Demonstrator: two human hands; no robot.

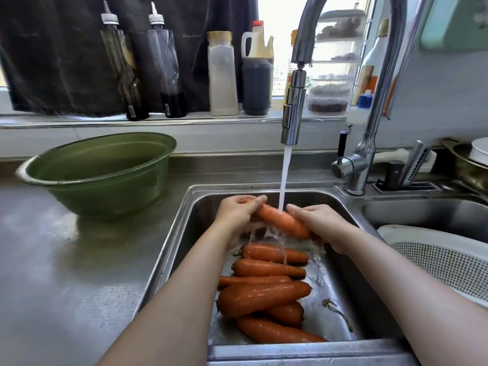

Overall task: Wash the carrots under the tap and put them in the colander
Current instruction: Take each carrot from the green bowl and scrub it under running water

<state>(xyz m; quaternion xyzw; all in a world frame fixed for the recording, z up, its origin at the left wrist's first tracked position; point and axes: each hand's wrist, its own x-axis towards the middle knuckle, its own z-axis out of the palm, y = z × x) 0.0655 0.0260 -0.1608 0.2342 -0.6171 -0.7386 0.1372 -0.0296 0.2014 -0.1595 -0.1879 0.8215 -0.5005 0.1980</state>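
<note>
Over the steel sink (184, 223) I hold one orange carrot (280, 220) under the running tap (293, 112). My left hand (236, 215) grips its upper left end. My right hand (320, 224) grips its lower right end. Water streams onto the carrot's middle and runs off below. Several more carrots (264, 294) lie in a pile on the sink floor beneath my hands. The white perforated colander (438, 257) sits in the second basin at the right, with no carrot visible in it.
A green bowl (100, 175) stands on the steel counter to the left of the sink. Bottles and jars (224, 75) line the window ledge behind. A knife block and pans (412, 170) sit behind the right basin. The tap's base (356, 167) rises between the basins.
</note>
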